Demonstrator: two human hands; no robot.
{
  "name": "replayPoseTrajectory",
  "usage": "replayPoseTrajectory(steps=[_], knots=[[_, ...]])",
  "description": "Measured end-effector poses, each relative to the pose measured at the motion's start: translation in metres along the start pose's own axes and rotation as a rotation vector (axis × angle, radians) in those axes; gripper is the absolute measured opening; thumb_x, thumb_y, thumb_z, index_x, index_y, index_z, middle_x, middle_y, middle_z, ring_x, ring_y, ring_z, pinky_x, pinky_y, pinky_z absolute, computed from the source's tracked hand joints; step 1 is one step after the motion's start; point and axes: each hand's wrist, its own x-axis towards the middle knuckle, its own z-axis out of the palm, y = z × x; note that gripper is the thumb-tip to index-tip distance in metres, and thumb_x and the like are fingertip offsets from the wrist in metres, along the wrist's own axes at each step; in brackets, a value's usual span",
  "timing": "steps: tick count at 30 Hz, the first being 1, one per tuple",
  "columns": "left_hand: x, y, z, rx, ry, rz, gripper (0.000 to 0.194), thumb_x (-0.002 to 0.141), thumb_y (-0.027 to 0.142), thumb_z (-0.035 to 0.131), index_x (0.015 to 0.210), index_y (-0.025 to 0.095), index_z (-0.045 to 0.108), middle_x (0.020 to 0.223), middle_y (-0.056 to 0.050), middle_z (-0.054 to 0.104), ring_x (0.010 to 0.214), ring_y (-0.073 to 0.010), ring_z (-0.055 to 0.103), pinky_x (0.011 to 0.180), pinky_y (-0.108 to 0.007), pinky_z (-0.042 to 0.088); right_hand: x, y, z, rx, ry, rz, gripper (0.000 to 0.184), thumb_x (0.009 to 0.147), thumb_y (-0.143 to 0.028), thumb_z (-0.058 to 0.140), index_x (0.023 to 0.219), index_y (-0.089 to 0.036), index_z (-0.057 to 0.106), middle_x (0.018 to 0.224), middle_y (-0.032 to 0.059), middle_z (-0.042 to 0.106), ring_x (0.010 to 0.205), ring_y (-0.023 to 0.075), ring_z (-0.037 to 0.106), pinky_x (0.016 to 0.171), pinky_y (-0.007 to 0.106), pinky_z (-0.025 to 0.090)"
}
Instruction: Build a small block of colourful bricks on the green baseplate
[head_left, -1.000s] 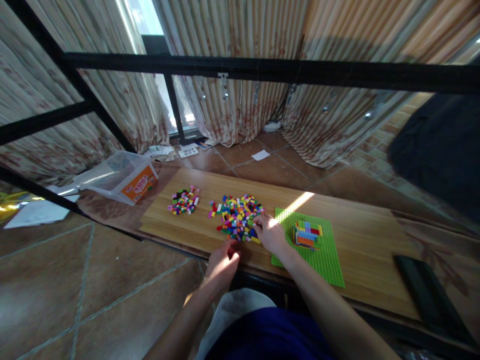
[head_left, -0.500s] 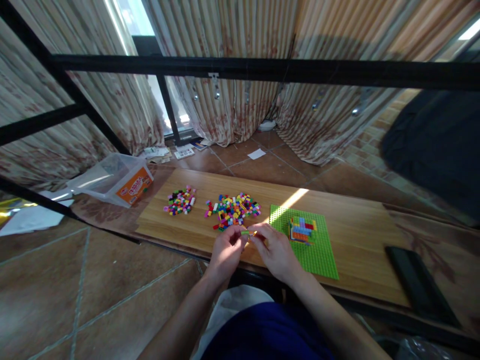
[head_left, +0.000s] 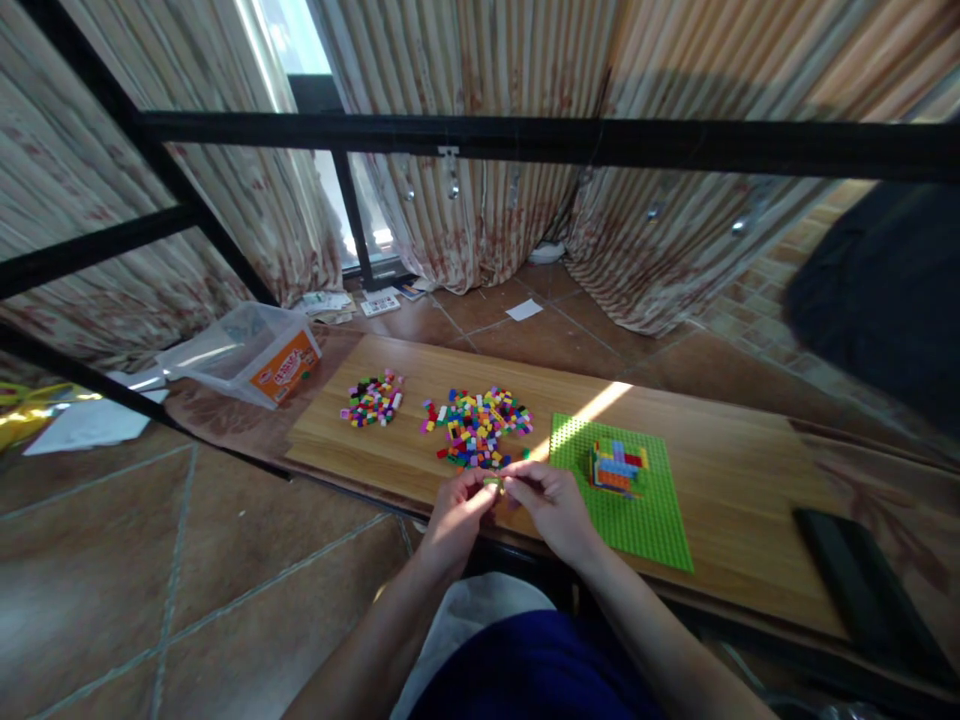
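My left hand (head_left: 456, 512) and my right hand (head_left: 547, 500) meet at the near edge of a wooden board (head_left: 720, 480), fingertips pinched together on a small yellow-green brick (head_left: 493, 483). Just beyond them lies a large pile of small coloured bricks (head_left: 478, 426). A smaller pile (head_left: 371, 398) sits further left. To the right of my right hand is a green baseplate (head_left: 637, 505) carrying a small multicoloured brick build (head_left: 616, 467).
A clear plastic box with an orange label (head_left: 251, 352) stands at the board's left end. A dark flat object (head_left: 862, 590) lies on the right. Black metal bars (head_left: 525, 140) cross overhead. Curtains, tiled floor and scattered papers lie behind.
My right hand left the big pile and came back to the near edge. Both hands closed in and now pinch a small brick between them.
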Motion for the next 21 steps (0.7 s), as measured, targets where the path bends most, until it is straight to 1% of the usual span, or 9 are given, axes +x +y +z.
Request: replayPoseTrajectory(steps=[2,4,6,9,11,13,17,19,21], knots=[[0.0,-0.002,-0.006,-0.046,0.038,-0.024,0.024,0.068,0.036,0.069,0.071,0.014,0.06,0.061,0.003,0.053,0.05,-0.0049,0.043,0.049,-0.017,0.033,0.003,0.006,-0.004,0.004,0.026,0.02,0.024,0.075,-0.039,0.064,0.08,-0.016,0.07,0.059,0.0011,0.065,0.051,0.014,0.059,0.053,0.026,0.05],[0.0,-0.003,-0.013,-0.115,0.043,-0.043,0.025,0.068,0.034,0.072,0.067,0.014,0.058,0.059,0.004,0.051,0.049,-0.0031,0.041,0.048,-0.016,0.031,0.009,0.012,-0.01,-0.048,0.064,0.023,0.026,0.076,-0.04,0.063,0.082,-0.016,0.07,0.058,0.0019,0.066,0.052,0.0153,0.06,0.054,0.028,0.051],[-0.001,-0.003,-0.019,-0.232,-0.001,-0.07,0.024,0.068,0.031,0.074,0.069,0.013,0.058,0.063,0.004,0.052,0.05,-0.0019,0.042,0.05,-0.015,0.033,0.017,0.016,-0.015,-0.207,0.103,0.002,0.025,0.079,-0.037,0.06,0.086,-0.016,0.071,0.067,0.0038,0.069,0.059,0.0166,0.062,0.06,0.029,0.051],[-0.003,-0.003,-0.025,-0.408,-0.06,-0.132,0.024,0.068,0.029,0.076,0.078,0.013,0.061,0.073,0.002,0.056,0.055,-0.0018,0.046,0.054,-0.015,0.038,0.033,0.019,-0.019,-0.562,0.141,-0.049,0.021,0.082,-0.028,0.054,0.09,-0.019,0.072,0.086,0.0049,0.071,0.073,0.0175,0.064,0.072,0.03,0.05],[-0.006,-0.004,-0.027,-0.45,-0.071,-0.167,0.026,0.068,0.028,0.077,0.081,0.013,0.062,0.075,0.0,0.058,0.055,-0.002,0.047,0.055,-0.015,0.04,0.043,0.021,-0.016,-0.732,0.128,-0.075,0.022,0.083,-0.022,0.052,0.091,-0.02,0.072,0.094,0.0053,0.07,0.081,0.0177,0.064,0.078,0.03,0.049],[-0.008,-0.004,-0.026,-0.432,-0.066,-0.179,0.027,0.069,0.03,0.076,0.083,0.012,0.062,0.075,-0.001,0.059,0.055,-0.0021,0.048,0.054,-0.016,0.04,0.05,0.024,-0.013,-0.811,0.101,-0.096,0.024,0.084,-0.017,0.05,0.093,-0.02,0.072,0.1,0.006,0.069,0.087,0.0176,0.063,0.08,0.029,0.048],[-0.009,-0.002,-0.022,-0.282,0.005,-0.128,0.029,0.07,0.033,0.074,0.087,0.013,0.063,0.074,-0.001,0.062,0.051,-0.0023,0.047,0.05,-0.015,0.037,0.052,0.025,-0.008,-0.834,0.049,-0.146,0.026,0.084,-0.013,0.049,0.096,-0.018,0.071,0.102,0.0082,0.067,0.089,0.0178,0.062,0.082,0.029,0.048],[-0.008,-0.001,-0.018,-0.186,0.042,-0.091,0.031,0.071,0.035,0.072,0.091,0.013,0.063,0.075,-0.001,0.064,0.048,-0.0024,0.046,0.047,-0.016,0.035,0.045,0.02,-0.006,-0.755,0.036,-0.167,0.025,0.084,-0.015,0.05,0.096,-0.018,0.071,0.104,0.0086,0.066,0.088,0.0175,0.062,0.082,0.03,0.048],[-0.006,0.0,-0.016,-0.126,0.058,-0.075,0.032,0.071,0.036,0.07,0.093,0.013,0.062,0.076,-0.001,0.065,0.047,-0.0029,0.047,0.046,-0.016,0.035,0.033,0.013,-0.005,-0.59,-0.007,-0.164,0.022,0.085,-0.019,0.052,0.097,-0.019,0.071,0.102,0.0072,0.066,0.084,0.0163,0.062,0.078,0.029,0.049]])
